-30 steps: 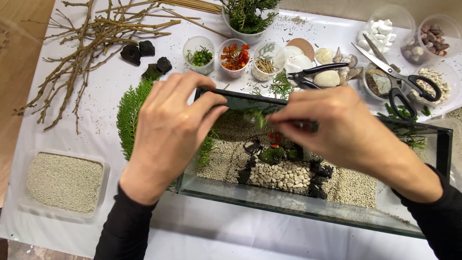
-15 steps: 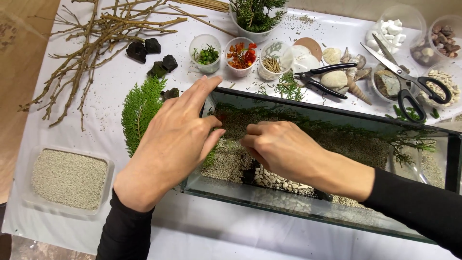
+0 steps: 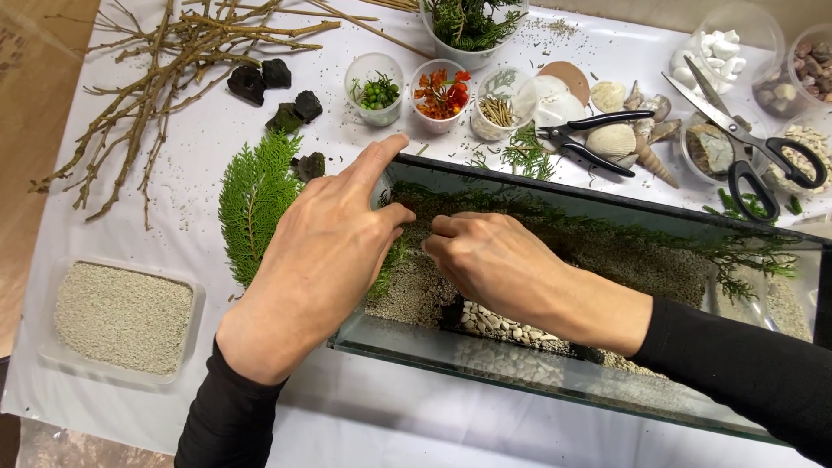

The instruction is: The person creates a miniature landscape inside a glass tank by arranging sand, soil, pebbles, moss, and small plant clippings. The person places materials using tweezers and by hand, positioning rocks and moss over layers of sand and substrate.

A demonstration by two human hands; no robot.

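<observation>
A long glass tank [image 3: 520, 381] lies across the white table, holding sand, a patch of white pebbles [image 3: 503, 325] and green sprigs along its back wall [image 3: 659, 230]. My left hand [image 3: 321, 269] rests over the tank's left end, fingers spread, index finger stretched past the rim. My right hand [image 3: 503, 269] reaches inside from the right, fingers curled down onto the sand at the left end. A small green sprig [image 3: 392, 260] shows between the two hands. My right fingertips are hidden.
A green frond [image 3: 256, 204] lies left of the tank, beside a tray of sand [image 3: 121, 316]. Bare branches [image 3: 165, 61] and black rocks [image 3: 260, 80] sit at the back left. Behind the tank are small cups [image 3: 440, 91], pliers [image 3: 589, 139], shells [image 3: 620, 139] and scissors [image 3: 745, 143].
My right hand has dropped from above the tank's middle into the tank and slid left to its end. My left hand has lowered and spread over the left rim.
</observation>
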